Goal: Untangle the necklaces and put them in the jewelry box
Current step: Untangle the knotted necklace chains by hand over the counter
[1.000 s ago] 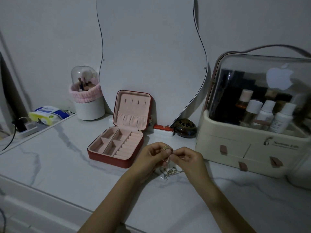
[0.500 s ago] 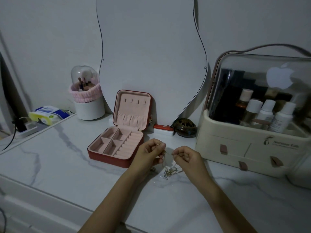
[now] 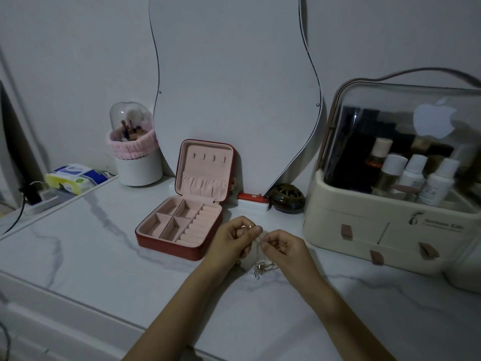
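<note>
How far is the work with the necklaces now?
Done: the jewelry box stands open, its pink compartments showing nothing inside. In hand: the left hand and right hand pinch a thin chain between them, while the tangled necklaces lie bunched on the marble table below. Left: finishing the untangling and placing every necklace in the box.
</note>
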